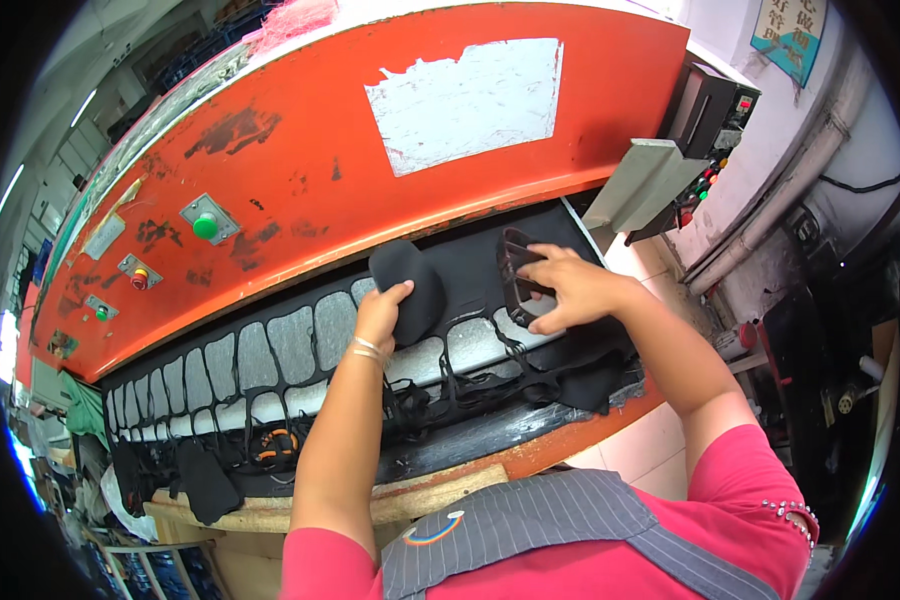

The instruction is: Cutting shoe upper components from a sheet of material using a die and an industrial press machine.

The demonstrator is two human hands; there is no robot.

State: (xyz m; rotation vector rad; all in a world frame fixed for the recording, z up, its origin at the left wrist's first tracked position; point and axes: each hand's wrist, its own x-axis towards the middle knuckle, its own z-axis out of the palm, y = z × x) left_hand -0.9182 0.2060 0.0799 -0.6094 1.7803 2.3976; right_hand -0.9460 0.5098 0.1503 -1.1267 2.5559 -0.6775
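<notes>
My left hand is closed on a black, rounded, sole-shaped piece, thumb on top, above the sheet. To the right, my right hand grips a dark metal cutting die, a tall-walled loop, with fingers and thumb across it. The die stands on the black sheet material at its uncut right end. A row of sole-shaped holes runs leftward through the sheet, baring a grey surface between thin black strips.
An orange-red press beam spans behind the work, with a green button on its face. A grey metal bracket and a control box stand at the right. Black scraps, an orange-and-black roundish object and a loose black piece lie along the front edge.
</notes>
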